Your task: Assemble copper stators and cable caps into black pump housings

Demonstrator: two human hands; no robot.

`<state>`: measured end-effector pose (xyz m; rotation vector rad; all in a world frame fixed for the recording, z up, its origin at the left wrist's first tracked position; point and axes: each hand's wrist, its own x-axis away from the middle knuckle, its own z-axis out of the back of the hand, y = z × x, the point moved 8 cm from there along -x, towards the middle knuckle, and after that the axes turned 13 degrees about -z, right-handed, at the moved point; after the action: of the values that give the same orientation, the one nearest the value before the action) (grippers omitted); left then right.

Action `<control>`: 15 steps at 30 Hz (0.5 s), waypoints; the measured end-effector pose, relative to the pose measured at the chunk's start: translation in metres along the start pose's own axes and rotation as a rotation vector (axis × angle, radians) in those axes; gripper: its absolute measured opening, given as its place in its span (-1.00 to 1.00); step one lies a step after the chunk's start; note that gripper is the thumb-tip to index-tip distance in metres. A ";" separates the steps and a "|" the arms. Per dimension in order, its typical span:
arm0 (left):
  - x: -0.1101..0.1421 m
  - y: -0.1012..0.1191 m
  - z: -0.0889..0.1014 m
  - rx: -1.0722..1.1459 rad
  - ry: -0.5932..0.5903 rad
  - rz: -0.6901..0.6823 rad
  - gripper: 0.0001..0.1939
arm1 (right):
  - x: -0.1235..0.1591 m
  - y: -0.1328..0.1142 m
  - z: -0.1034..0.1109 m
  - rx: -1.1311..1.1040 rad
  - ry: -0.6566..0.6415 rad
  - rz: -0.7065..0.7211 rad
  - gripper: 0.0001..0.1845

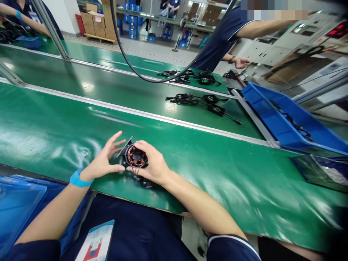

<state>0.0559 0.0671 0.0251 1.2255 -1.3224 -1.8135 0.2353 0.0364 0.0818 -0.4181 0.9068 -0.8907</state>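
Head view: the right hand [156, 163] holds a motor [138, 155] between thumb and fingers above the near part of the green work surface [217, 177], directly before the person; contact with that surface cannot be confirmed. The left hand [102, 163] is spread wide at the motor's left side, thumb close to the housing. The copper windings sit within the black housing, so that fitting appears done. They are uncovered, and the wires [136, 175] hang loose at the near side; closing and wire connection appear outstanding, in this inspector's judgement. A black part [146, 183] under the right hand is mostly hidden, its attachment undetermined. The winding face points upward, towards the camera. The round body shows no clear long axis; its flat flange [125, 147] runs from near left to far right.
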 end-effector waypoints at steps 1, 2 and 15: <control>0.009 0.003 0.003 -0.013 0.149 -0.032 -0.07 | 0.000 -0.004 0.011 0.005 0.059 0.010 -0.14; 0.021 0.004 0.002 -0.016 0.272 -0.044 -0.26 | -0.001 -0.008 0.022 0.008 0.121 0.026 -0.12; 0.041 0.052 -0.128 -0.004 -0.268 -0.144 -0.73 | -0.004 0.010 0.033 0.130 0.082 -0.056 -0.09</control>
<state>0.1521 -0.0382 0.0490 1.1298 -1.4020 -2.1423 0.2661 0.0442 0.0963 -0.2974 0.9094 -1.0178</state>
